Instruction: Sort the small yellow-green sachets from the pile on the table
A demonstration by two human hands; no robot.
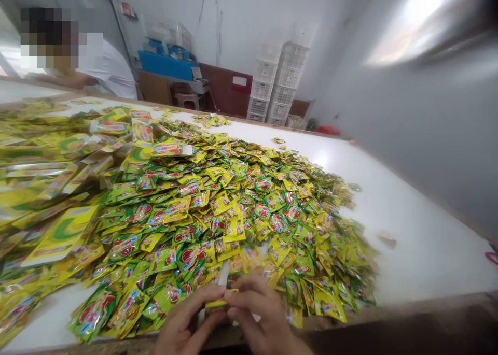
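At the table's near edge, my left hand is closed around a small yellow cardboard box, thumb on the near side and fingers on the far side. One white flap sticks up from it. My right hand is closed on the same box from the right, fingertips pinching at its top end; what lies under those fingers is partly hidden. Just beyond both hands spreads a big heap of small green and yellow sachets with red fruit pictures. To the left, flattened yellow cartons lie on the heap.
The white table has a wooden rim and runs to the right. Small sachet piles lie near its far edge. A person in white sits at the far left. White crates are stacked by the back wall, near a blue cabinet.
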